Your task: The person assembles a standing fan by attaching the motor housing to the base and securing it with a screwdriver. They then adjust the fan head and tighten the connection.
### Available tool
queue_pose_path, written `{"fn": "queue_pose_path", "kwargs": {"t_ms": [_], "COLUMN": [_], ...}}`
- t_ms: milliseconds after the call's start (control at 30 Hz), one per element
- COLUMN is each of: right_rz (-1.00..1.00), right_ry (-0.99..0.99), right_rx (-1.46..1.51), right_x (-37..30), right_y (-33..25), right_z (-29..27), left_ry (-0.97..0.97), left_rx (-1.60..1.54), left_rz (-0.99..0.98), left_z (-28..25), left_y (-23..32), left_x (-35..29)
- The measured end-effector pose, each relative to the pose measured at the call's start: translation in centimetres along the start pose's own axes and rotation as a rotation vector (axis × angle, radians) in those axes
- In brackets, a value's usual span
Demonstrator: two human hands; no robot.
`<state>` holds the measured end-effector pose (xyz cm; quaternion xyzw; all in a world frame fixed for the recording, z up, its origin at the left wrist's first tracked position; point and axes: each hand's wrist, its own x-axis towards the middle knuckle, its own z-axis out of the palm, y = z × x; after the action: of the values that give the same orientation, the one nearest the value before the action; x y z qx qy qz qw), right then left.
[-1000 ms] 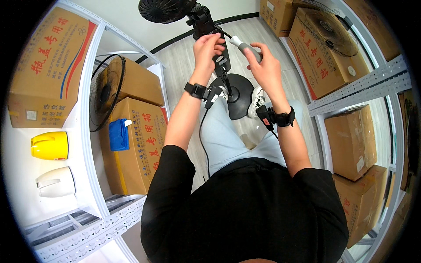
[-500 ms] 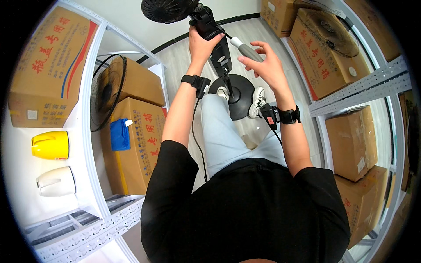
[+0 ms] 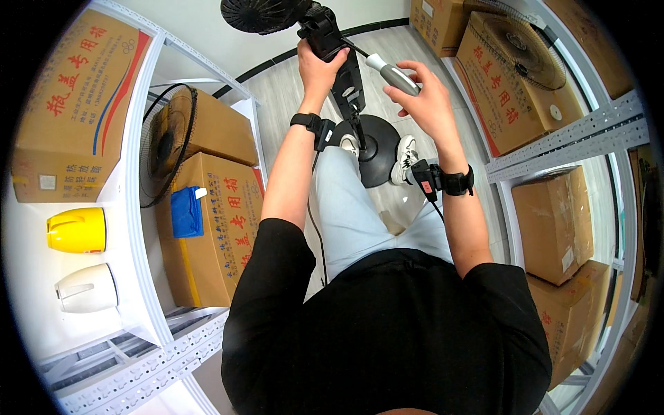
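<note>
Left hand: the left hand (image 3: 319, 63) is wrapped around the black motor housing (image 3: 325, 36) of a standing fan, fingers pressed together and curled about its hard plastic body, just below the fan head.
Right hand: the right hand (image 3: 425, 104) pinches a screwdriver (image 3: 391, 71) with a smooth grey, rounded handle; thumb and fingers close on the handle, and the thin dark shaft points at the housing.
Standing fan: one, black; a round ribbed grille (image 3: 259, 12) at the top edge of the view, a flat glossy control column (image 3: 348, 79) under the housing, and a round domed base (image 3: 377, 149) on the pale wood-grain floor (image 3: 277, 90) in front of the person's feet.
Wrists: two black bands, one on each wrist, each with a small dark clip-on block and a thin cable.
Shelves: white perforated metal racks (image 3: 138, 228) on both sides.
Cardboard boxes: brown, matt, printed red; three on the left, at least five on the right.
Other fans: two wire-grille heads, one (image 3: 166, 155) between the left boxes and one (image 3: 529, 52) lying on a right box.
Kettles: two rounded plastic ones, one yellow (image 3: 77, 230), one white (image 3: 86, 288), side by side on the left shelf.
Blue item: one soft blue folded piece (image 3: 185, 213) against a left box.
</note>
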<state>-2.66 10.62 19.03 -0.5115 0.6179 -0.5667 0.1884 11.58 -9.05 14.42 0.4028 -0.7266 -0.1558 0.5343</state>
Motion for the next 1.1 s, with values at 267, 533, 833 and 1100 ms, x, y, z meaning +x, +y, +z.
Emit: {"fn": "queue_pose_path", "kwargs": {"t_ms": [267, 533, 833, 1100], "right_rz": [0.162, 0.348, 0.116, 0.093], "right_ry": [-0.057, -0.100, -0.025, 0.002], "right_rx": [0.041, 0.129, -0.007, -0.026], "right_x": [0.6, 0.9, 0.2, 0.1], "right_y": [0.7, -0.4, 0.3, -0.1], "right_z": [-0.5, -0.8, -0.4, -0.4], "left_ry": [0.023, -0.027, -0.018, 0.013], "left_rx": [-0.028, -0.038, -0.045, -0.046], "left_rz": [0.030, 0.005, 0.004, 0.021], "left_z": [0.3, 0.3, 0.2, 0.2], "left_y": [-0.4, -1.0, -0.8, -0.6], "left_x": [0.0, -0.1, -0.1, -0.2]}}
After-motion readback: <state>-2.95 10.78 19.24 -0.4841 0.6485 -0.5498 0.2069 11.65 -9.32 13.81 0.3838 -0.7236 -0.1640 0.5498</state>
